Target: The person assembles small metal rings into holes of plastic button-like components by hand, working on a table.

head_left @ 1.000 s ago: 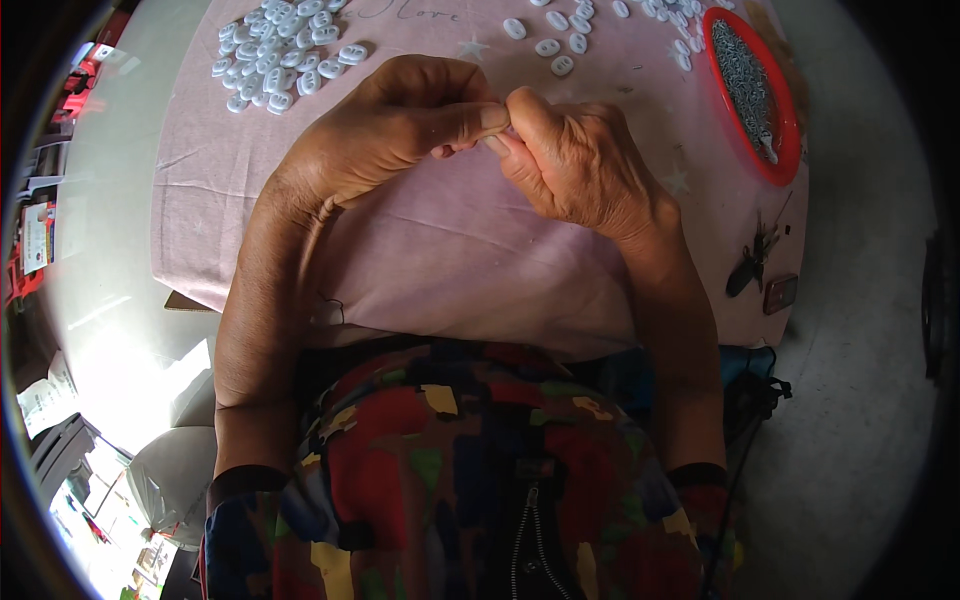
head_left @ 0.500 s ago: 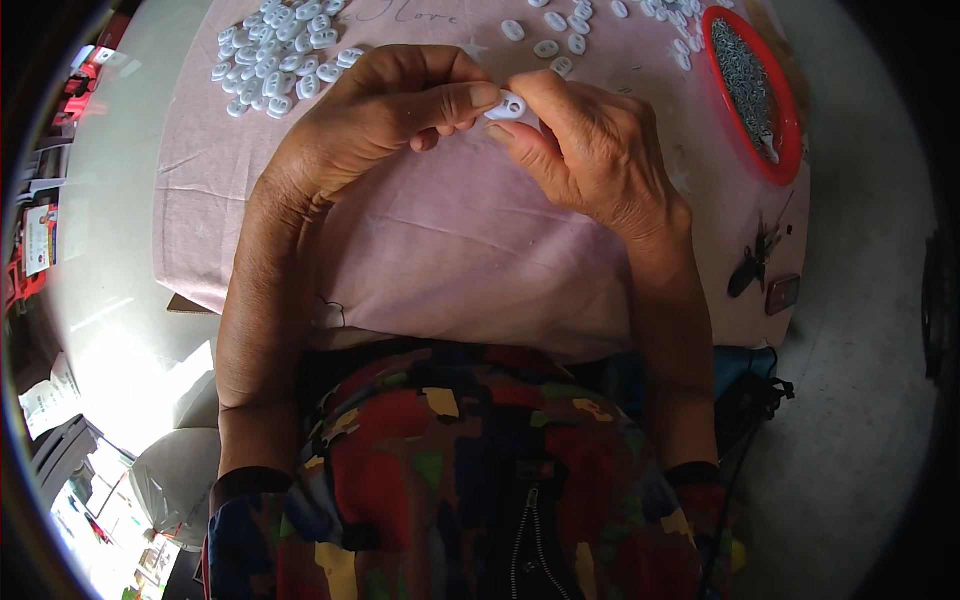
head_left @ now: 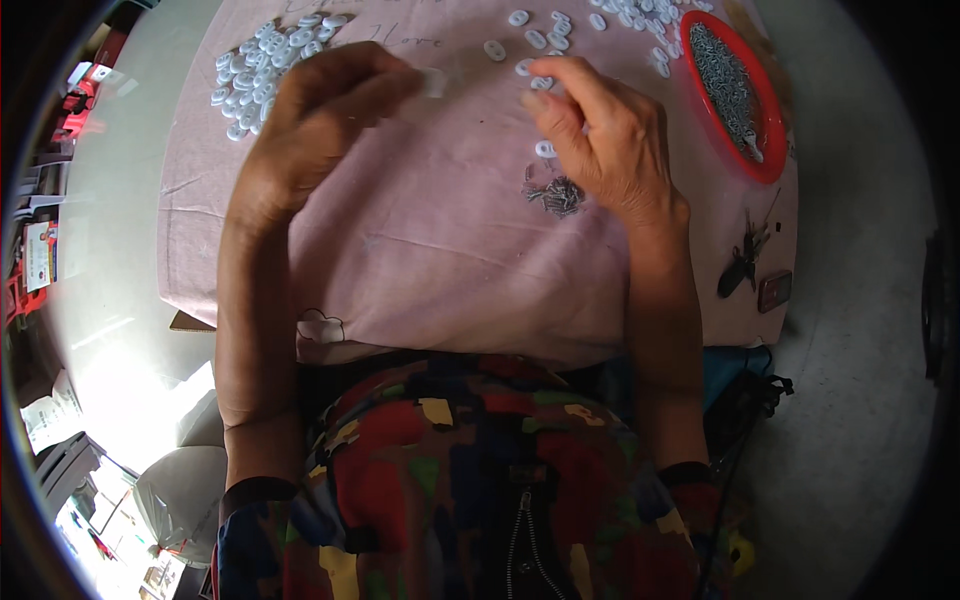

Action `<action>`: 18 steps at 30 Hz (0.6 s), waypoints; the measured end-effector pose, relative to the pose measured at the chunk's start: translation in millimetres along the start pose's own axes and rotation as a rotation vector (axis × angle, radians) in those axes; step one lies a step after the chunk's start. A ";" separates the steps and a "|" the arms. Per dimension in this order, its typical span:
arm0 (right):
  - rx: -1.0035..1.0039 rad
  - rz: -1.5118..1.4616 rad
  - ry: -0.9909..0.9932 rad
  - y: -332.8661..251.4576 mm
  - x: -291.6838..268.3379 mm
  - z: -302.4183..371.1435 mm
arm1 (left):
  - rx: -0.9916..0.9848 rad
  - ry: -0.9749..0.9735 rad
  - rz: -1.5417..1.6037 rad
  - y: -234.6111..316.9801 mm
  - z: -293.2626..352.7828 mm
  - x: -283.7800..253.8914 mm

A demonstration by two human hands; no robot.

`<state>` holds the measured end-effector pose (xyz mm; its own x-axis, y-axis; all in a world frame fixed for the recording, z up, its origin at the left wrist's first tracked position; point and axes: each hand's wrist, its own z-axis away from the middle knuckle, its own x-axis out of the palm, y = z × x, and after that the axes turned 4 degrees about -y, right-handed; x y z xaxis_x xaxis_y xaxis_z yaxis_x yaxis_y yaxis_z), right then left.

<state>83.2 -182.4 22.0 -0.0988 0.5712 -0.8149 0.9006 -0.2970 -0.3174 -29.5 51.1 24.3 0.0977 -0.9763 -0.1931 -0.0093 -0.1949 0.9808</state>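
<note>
Both my hands are raised over a pink cloth-covered table, well apart from each other. My left hand (head_left: 335,115) is beside a heap of small white oval plastic pieces (head_left: 285,55), each with holes; its fingers are curled and smeared by motion, so anything in them is hidden. My right hand (head_left: 605,125) has its thumb and forefinger apart with nothing visible held. White oval pieces (head_left: 541,83) show in the gap between those fingertips and just past them. Below the right thumb lie another white oval piece (head_left: 545,149) and a small pile of metal pins or screws (head_left: 558,196).
A red oval tray (head_left: 775,150) full of small metal parts stands at the right, a white scoop (head_left: 754,148) in it. More white pieces (head_left: 640,15) are scattered at the far side. Keys (head_left: 742,265) and a small dark device (head_left: 774,291) lie near the right edge.
My hands have parted: the left moved left, away from the white oval piece both were at. The right hand's finger and thumb have spread. The metal pile has come into view.
</note>
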 end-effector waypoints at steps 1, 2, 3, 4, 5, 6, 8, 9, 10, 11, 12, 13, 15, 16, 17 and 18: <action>0.119 0.031 0.023 9.6 -1.6 3.3 | 0.056 0.164 -0.182 -4.5 -1.3 -11.0; 0.158 0.089 0.059 20.0 -1.0 6.7 | 0.020 0.228 -0.340 -7.5 -1.1 -26.3; 0.164 0.099 0.067 26.4 -2.9 11.7 | -0.016 0.292 -0.497 -8.6 -1.7 -40.5; 0.212 0.103 0.001 29.9 -4.9 13.1 | -0.104 0.325 -0.574 -4.0 2.6 -48.4; 0.262 0.107 -0.065 31.8 -5.9 14.0 | -0.176 0.396 -0.692 -4.8 4.4 -52.9; 0.263 0.111 -0.058 31.7 -4.6 14.8 | -0.163 0.426 -0.744 -11.3 5.2 -59.4; 0.228 -0.047 -0.090 27.4 -0.6 14.1 | -0.150 0.461 -0.795 -19.6 8.0 -68.2; 0.228 -0.045 -0.087 28.3 0.5 14.5 | -0.120 0.475 -0.774 -22.5 8.6 -71.6; 0.243 -0.036 -0.116 29.1 2.0 14.3 | -0.090 0.487 -0.753 -21.7 8.2 -73.1; 0.259 -0.027 -0.145 29.9 2.4 13.8 | -0.088 0.485 -0.754 -20.7 6.8 -72.9; 0.261 -0.026 -0.142 30.8 0.9 13.0 | -0.075 0.535 -0.775 -19.0 4.9 -71.0; 0.243 -0.028 -0.115 31.6 -1.4 12.8 | -0.063 0.585 -0.796 -17.8 3.7 -68.8; 0.229 -0.031 -0.084 32.6 -9.8 13.1 | -0.077 0.587 -0.810 -15.1 1.0 -63.4; 0.261 -0.148 -0.155 31.3 -15.6 12.6 | -0.095 0.597 -0.827 -14.0 1.4 -63.0; 0.292 -0.265 -0.226 29.0 -20.0 11.6 | -0.095 0.597 -0.833 -16.6 1.9 -67.3; 0.292 -0.270 -0.221 25.0 -23.2 10.4 | -0.075 0.610 -0.885 -22.1 2.4 -74.6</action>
<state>103.6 -211.1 28.0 -0.4304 0.4899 -0.7581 0.6764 -0.3811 -0.6303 -38.9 128.0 16.9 0.5191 -0.2757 -0.8090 0.3676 -0.7826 0.5025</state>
